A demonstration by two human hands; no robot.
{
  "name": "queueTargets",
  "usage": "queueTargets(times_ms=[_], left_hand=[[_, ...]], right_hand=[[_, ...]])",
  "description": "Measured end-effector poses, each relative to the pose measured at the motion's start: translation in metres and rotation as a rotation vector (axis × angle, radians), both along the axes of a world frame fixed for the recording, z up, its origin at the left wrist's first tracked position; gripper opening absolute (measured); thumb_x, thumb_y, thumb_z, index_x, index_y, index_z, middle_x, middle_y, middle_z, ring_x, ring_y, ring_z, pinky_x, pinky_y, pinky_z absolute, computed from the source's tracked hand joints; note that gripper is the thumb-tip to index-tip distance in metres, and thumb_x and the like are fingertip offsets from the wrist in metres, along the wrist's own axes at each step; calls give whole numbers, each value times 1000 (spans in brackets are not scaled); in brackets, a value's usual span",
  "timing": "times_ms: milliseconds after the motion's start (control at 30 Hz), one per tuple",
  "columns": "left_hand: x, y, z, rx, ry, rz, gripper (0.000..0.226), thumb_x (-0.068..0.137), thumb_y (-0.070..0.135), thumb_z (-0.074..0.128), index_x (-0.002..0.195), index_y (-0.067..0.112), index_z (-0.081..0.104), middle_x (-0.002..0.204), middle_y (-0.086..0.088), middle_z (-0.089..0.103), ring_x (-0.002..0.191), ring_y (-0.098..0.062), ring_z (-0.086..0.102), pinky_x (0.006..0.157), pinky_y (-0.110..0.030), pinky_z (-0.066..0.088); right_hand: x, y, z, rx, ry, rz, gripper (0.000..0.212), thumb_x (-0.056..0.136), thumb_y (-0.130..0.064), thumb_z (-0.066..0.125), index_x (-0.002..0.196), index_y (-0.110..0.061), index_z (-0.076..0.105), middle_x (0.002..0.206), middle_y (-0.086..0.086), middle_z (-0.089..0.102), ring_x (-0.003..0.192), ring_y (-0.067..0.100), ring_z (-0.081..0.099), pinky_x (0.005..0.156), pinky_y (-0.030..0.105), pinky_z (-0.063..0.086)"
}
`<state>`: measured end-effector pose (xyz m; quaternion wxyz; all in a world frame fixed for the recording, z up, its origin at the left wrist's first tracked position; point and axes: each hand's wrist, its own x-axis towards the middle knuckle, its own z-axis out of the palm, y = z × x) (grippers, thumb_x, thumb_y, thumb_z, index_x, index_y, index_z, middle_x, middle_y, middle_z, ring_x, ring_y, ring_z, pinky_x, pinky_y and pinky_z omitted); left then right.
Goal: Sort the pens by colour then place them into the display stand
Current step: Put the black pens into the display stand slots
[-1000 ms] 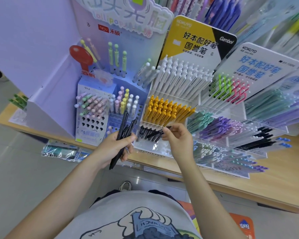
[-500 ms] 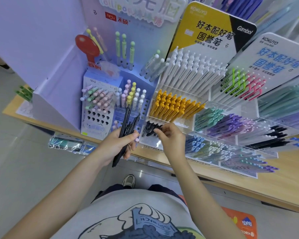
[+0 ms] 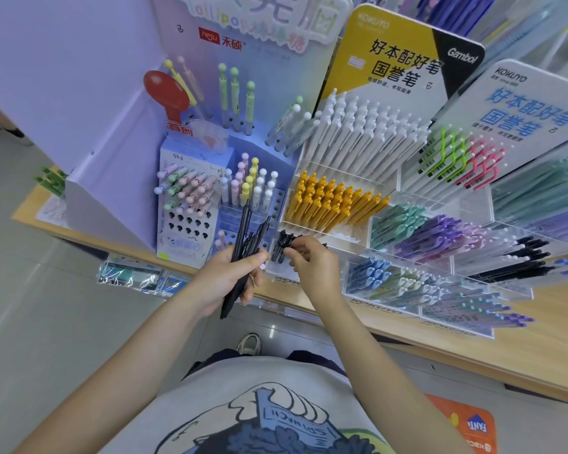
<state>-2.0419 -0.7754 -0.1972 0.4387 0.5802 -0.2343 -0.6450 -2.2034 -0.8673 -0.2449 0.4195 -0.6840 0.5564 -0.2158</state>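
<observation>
Lowered since before, right hand [image 3: 312, 267] pinches black pens [image 3: 284, 245] in stand.

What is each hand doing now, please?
Left hand: holds a bunch of black pens.
Right hand: pinches a black pen in the stand.

Left hand [image 3: 225, 280] grips black pens [image 3: 243, 244].

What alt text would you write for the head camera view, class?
A person's left hand grips a bundle of black pens while the right hand sets a black pen into a clear display stand, below the yellow pens on a wooden shelf.
</observation>
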Motion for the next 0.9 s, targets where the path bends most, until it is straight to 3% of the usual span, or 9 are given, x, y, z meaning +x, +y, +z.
queueTargets(times_ms=[167,267,367,533,667,767,900], left_hand=[[-4,-2,3,-22,22,-43,52,82,42,66,114,2,59,67,-6,60,46,-18,50,47,-30,42],[-8,-3,7,-46,39,-124,45,83,41,65,113,7,63,67,-6,60,48,-17,48,48,-28,40],[-17,-8,11,-45,52,-208,29,87,35,66,101,10,62,70,-7,61,49,-17,50,47,-27,40],[-30,-16,15,-35,-49,-227,23,92,28,68,101,9,59,68,-5,61,47,-16,48,45,-25,39],[-33,-18,17,-40,-20,-197,34,89,45,60,101,13,62,68,-5,62,46,-15,47,43,-24,37],[-35,-17,13,-52,-90,-176,22,95,36,62,99,15,61,67,-4,62,46,-15,47,43,-24,35],[-37,-15,8,-80,-241,-178,17,96,32,65,92,17,59,65,-2,63,47,-16,48,43,-23,36]], right_hand=[[-7,4,19,-8,-34,-31,14,91,-24,69,100,-15,73,78,-2,70,67,13,66,71,42,57],[-12,7,53,144,-216,-29,16,93,-26,66,97,-12,74,63,1,66,52,9,56,58,31,51],[-16,10,79,285,-350,40,16,92,-24,68,86,-11,73,61,-4,64,54,10,53,51,27,42],[-27,9,84,320,-394,-58,22,91,-22,69,73,-10,66,56,2,57,50,14,48,52,27,42],[-35,10,82,425,-536,-57,16,96,-14,61,90,-1,70,70,7,62,61,16,54,58,28,47],[-35,14,80,494,-621,-88,18,97,-12,60,100,4,69,75,10,62,63,16,55,58,26,48],[-29,18,79,427,-526,-145,21,94,-18,65,82,-1,68,64,7,59,59,16,55,61,28,50]])
